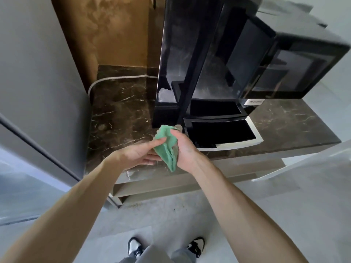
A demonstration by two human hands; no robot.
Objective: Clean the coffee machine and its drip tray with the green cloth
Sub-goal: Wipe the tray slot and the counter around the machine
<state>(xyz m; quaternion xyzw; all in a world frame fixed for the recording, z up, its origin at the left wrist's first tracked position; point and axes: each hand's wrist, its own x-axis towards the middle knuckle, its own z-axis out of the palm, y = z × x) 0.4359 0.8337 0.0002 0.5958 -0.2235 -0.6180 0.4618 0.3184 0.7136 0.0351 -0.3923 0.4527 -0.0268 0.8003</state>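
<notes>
The green cloth point(168, 147) is bunched between both my hands, just in front of the counter's edge. My left hand point(135, 155) holds it from the left, thumb on top and fingers underneath. My right hand point(183, 148) grips its right side with the thumb pressed into the folds. The tall glossy black coffee machine point(212, 54) stands on the counter right behind the cloth. Its black drip tray point(222, 132) with a silver rim juts toward me, just right of my right hand.
The machine stands on a dark brown marble counter point(121, 111). A grey panel point(38, 73) rises at the left and a brown wall point(114, 31) at the back. A pale cable point(106, 80) runs along the counter's back left. My shoes point(135, 247) are on the grey floor below.
</notes>
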